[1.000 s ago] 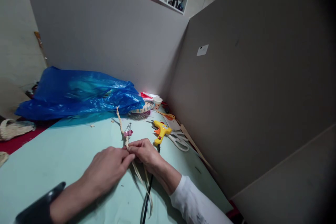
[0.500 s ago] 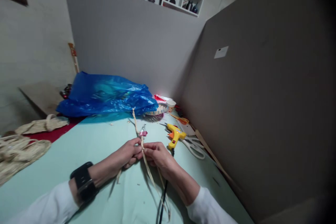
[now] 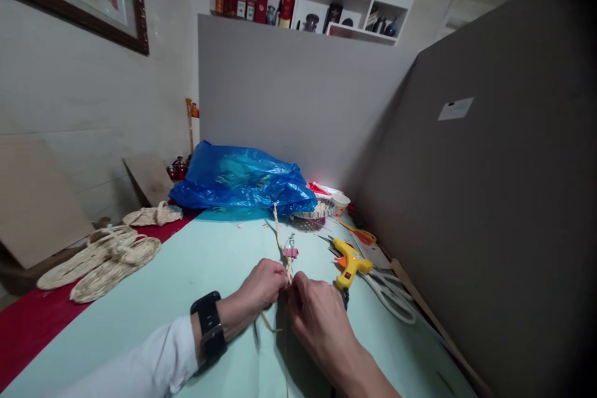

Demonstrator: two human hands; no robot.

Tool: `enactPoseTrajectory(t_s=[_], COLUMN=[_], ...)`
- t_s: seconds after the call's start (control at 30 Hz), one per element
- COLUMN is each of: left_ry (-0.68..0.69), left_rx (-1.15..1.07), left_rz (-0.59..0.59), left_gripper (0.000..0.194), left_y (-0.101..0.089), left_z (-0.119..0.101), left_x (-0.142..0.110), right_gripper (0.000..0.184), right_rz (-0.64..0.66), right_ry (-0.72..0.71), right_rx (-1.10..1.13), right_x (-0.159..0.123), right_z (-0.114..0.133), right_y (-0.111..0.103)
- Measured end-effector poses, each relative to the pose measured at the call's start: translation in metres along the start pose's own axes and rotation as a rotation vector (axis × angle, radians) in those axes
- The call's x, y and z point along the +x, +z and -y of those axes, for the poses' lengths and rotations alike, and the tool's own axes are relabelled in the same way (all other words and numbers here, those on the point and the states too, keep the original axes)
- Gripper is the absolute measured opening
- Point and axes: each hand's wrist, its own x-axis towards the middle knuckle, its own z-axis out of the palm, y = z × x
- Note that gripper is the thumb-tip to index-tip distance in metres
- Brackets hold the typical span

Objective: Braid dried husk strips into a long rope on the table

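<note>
A thin braid of pale straw (image 3: 277, 224) runs toward me from near the blue bag. A pink binder clip (image 3: 291, 252) grips it just beyond my fingers. My left hand (image 3: 267, 283), with a black watch on the wrist, is closed on the braid's near end. Right beside it, my right hand (image 3: 317, 311) is closed at the same spot, its fingertips pinching the straw strands. Loose strand ends (image 3: 270, 323) hang below the hands. The right hand's back hides part of the strands.
A yellow glue gun (image 3: 351, 263) and large scissors (image 3: 392, 298) lie to the right. At the back are a blue plastic bag (image 3: 242, 177), a basket (image 3: 317, 208) and a paper cup (image 3: 341, 202). Woven straw sandals (image 3: 116, 261) rest at left. A grey partition (image 3: 489, 186) borders the right side.
The view has swung left, bringing the sandals and the picture frame further in. My right hand has turned over so its back faces up, still close against my left hand at the braid.
</note>
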Motion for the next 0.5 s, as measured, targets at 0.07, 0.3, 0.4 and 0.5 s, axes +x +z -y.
enactPoseTrajectory(t_s=[0.07,0.3,0.4,0.5], left_ry=[-0.027,-0.010,0.037,0.076], left_rx=[-0.017,-0.095,-0.130,-0.146], left_rz=[0.012,0.069,0.114,0.171], left_gripper=[0.027,0.032,0.032,0.035], left_y=[-0.002,-0.010,-0.011,-0.011], left_z=[-0.001,-0.010,-0.012,-0.014], left_x=[-0.002,-0.011,-0.015,-0.016], right_gripper=[0.027,0.025,0.031,0.023], right_rz=[0.033,0.036,-0.058,-0.040], right_ry=[-0.091,-0.234,-0.068,-0.052], right_rx=[0.005,0.289,0.497,0.540], right_x=[-0.004,0.000,0.012,0.021], right_z=[0.006,-0.006,-0.023,-0.033], right_y=[0.004,-0.002,-0.008,-0.003])
